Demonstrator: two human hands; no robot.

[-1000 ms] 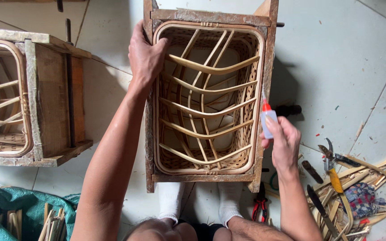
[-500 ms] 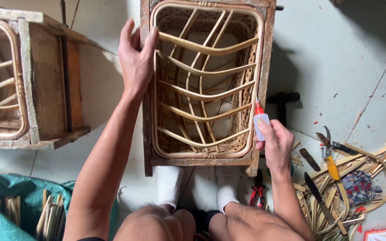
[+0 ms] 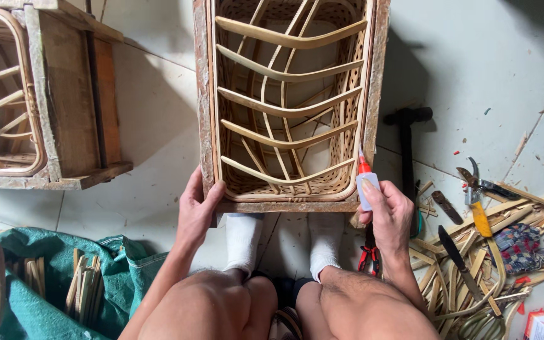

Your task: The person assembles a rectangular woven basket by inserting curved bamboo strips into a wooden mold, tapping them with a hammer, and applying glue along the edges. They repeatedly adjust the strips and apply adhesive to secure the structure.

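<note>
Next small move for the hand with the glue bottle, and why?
Probably tip the glue bottle so its red nozzle meets the rattan rim at the near right corner of the wooden frame. The right hand holds it upright beside that corner, while the left hand grips the near left corner, steadying it.

bare floor (image 3: 158, 113) left, tool clutter (image 3: 473, 252) right
</note>
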